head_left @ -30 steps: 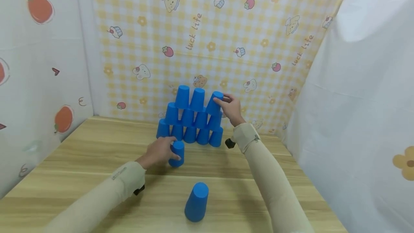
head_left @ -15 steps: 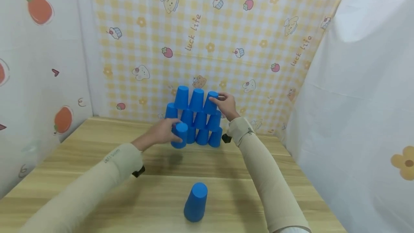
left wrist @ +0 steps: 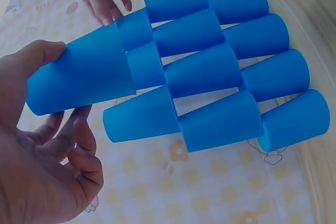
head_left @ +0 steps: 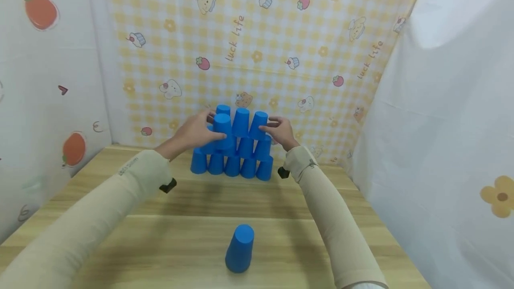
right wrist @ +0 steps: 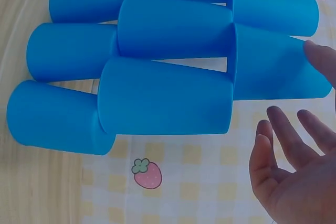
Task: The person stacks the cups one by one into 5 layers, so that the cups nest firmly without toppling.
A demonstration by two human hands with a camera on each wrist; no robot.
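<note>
A blue cup [head_left: 222, 132], upside down, is held in the air by my left hand [head_left: 193, 131], thumb on one side and fingers on the other. In the left wrist view this cup [left wrist: 81, 72] hides part of a tiered stack of upside-down blue cups [head_left: 248, 167]. My right hand [head_left: 283, 133] is at the right-hand cup [head_left: 258, 125] of the stack's third row. The right wrist view shows the thumb overlapping that cup [right wrist: 278, 64], while the other fingers [right wrist: 289, 135] spread apart from it; whether the thumb touches cannot be told.
One more upside-down blue cup [head_left: 239, 249] stands nearer on the wooden table [head_left: 180, 244]. A yellow checked cloth [head_left: 180, 35] hangs close behind the stack. White cloths [head_left: 433, 124] flank the table on both sides.
My left hand has lifted its cup from low in front of the stack up to third-row height. My right hand set its cup in line on the third row, and its fingers loosened.
</note>
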